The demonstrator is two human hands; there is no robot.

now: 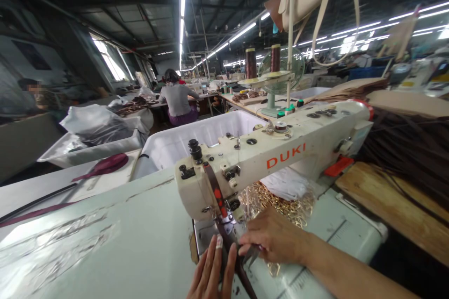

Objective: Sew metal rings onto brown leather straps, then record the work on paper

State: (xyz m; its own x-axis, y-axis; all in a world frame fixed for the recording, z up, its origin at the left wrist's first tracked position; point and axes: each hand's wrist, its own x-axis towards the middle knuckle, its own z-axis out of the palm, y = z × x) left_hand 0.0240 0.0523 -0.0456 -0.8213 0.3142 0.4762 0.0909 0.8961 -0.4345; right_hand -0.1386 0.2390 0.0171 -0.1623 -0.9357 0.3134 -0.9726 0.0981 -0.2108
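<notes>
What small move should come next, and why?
I'd ease the left hand back slightly along the strap. Its fingertips point towards the sewing head and lie close to it, where the strap leads in. The right hand's fingertips are close too, on the strap's other side, with a metal tool in that hand, so space there looks tight.
</notes>
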